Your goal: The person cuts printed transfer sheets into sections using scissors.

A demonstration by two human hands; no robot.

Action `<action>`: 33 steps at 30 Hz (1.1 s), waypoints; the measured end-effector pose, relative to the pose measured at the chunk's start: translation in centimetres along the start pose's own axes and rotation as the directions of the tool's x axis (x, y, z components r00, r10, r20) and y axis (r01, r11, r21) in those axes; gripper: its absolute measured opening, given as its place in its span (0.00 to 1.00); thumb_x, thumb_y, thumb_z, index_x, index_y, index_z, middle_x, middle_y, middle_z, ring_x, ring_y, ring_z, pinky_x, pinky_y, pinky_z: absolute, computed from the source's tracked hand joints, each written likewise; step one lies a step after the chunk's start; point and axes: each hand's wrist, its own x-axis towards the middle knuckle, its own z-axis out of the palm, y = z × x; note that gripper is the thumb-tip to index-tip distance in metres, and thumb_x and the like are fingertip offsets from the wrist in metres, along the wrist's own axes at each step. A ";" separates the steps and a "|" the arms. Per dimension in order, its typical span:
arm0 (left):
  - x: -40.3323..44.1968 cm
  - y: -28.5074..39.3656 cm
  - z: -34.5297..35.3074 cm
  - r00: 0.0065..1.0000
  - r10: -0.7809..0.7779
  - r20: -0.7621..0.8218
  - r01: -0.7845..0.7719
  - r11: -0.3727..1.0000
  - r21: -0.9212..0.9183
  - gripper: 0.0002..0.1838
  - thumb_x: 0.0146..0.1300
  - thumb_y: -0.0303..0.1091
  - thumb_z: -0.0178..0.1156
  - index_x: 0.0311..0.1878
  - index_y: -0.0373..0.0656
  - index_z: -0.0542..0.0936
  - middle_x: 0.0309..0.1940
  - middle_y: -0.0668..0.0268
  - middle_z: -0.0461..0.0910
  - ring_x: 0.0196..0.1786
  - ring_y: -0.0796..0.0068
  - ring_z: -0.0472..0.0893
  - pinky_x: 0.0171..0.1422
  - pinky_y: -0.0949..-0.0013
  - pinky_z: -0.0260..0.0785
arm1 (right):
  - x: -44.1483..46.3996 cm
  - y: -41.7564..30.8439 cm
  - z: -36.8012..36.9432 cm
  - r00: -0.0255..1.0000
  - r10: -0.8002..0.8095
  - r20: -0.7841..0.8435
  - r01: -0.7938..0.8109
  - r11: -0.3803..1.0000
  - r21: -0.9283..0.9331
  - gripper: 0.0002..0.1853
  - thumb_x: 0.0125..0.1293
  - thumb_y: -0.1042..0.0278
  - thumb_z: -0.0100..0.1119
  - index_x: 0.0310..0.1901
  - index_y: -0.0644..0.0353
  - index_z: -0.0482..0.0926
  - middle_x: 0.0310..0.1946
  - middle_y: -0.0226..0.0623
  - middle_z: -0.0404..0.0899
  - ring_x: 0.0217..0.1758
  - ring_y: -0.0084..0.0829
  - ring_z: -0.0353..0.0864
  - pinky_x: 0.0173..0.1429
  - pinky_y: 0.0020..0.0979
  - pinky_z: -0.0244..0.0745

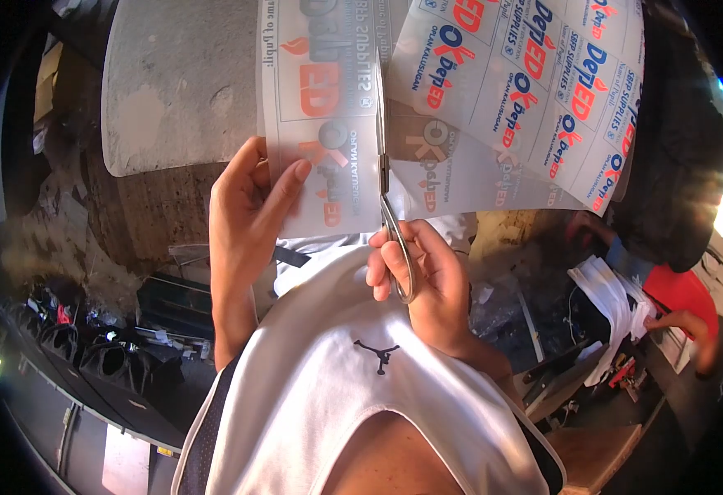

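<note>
The left hand [246, 202] pinched the near left edge of a see-through printed sheet [322, 120], thumb on top and fingers tucked behind. The right hand [427, 268] gripped a pair of metal scissors [383, 165] by the handles, and the blades pointed far along the sheet. The sheet hung just past the white top [320, 330], with its letters showing backward.

The sheet looked thin and floppy, and the left hand held it only near one edge. If it sagged or slid, the scissors might have gone crooked and nipped the letters. If the left thumb had crept right, it could have got cut.

On the far right, another printed sheet [535, 91] lay over part of the same space. Because the two were so close, a blade could have caught the wrong one. A gray board [184, 91] sat to the far left. Another person's hand [683, 323] was well apart on the right, so a bump seemed unlikely.
</note>
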 end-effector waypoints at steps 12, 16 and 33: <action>0.1 0.0 0.1 0.999 -0.002 -0.033 0.001 1.000 -0.021 0.08 0.75 0.27 0.66 0.51 0.33 0.80 0.29 0.71 0.83 0.28 0.92 0.71 0.32 0.81 0.60 | 0.0 -0.3 0.2 1.000 0.015 0.011 -0.015 1.000 -0.004 0.12 0.85 0.64 0.54 0.53 0.67 0.75 0.34 0.34 0.80 0.36 0.19 0.80 0.40 0.23 0.78; 0.1 0.5 0.1 0.999 -0.008 -0.035 0.008 1.000 0.005 0.08 0.75 0.27 0.66 0.51 0.34 0.80 0.29 0.71 0.84 0.29 0.92 0.72 0.32 0.82 0.61 | 0.1 -0.5 0.1 1.000 0.005 0.015 -0.005 1.000 -0.008 0.12 0.85 0.64 0.54 0.54 0.67 0.74 0.35 0.34 0.80 0.37 0.20 0.80 0.40 0.22 0.78; 0.1 0.3 -0.4 0.999 -0.046 0.020 0.046 0.998 -0.033 0.14 0.76 0.26 0.65 0.59 0.30 0.79 0.39 0.64 0.88 0.38 0.88 0.82 0.42 0.82 0.73 | 0.7 -1.1 0.3 1.000 0.013 0.001 -0.013 0.999 -0.034 0.10 0.84 0.65 0.54 0.52 0.66 0.74 0.34 0.33 0.80 0.35 0.19 0.79 0.42 0.23 0.79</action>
